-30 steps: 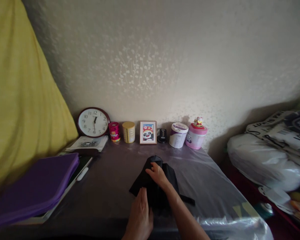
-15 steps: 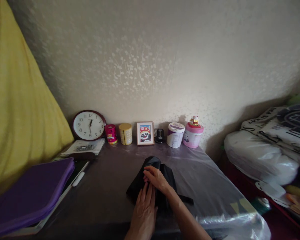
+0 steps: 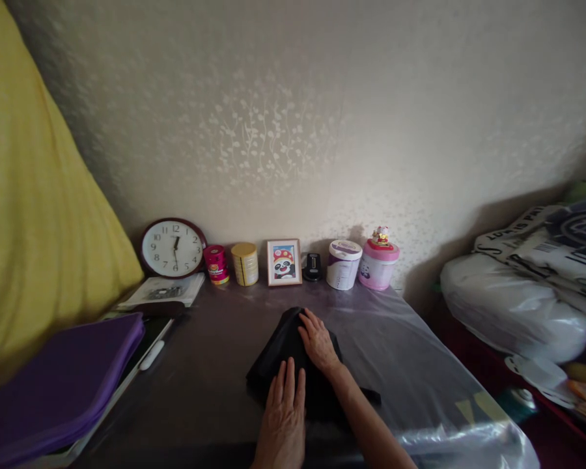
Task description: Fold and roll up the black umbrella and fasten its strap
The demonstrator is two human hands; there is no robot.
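At lower centre of the frame, black fabric on the worktop is touched by the left hand and right hand, both released.

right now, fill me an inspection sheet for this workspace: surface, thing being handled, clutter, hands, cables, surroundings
surface: table with a shiny covering, creased toward the near right corner
thing being handled: black cloth item lying on the table, a strip jutting out to the right
clutter: purple stack at left; clock, red tin, yellow tin, picture frame, black device and two tubs along the back
hands: left hand and right hand both on the black cloth item, fingers extended
cables: nothing seen
surroundings: yellow curtain left, patterned wall behind, white bag right
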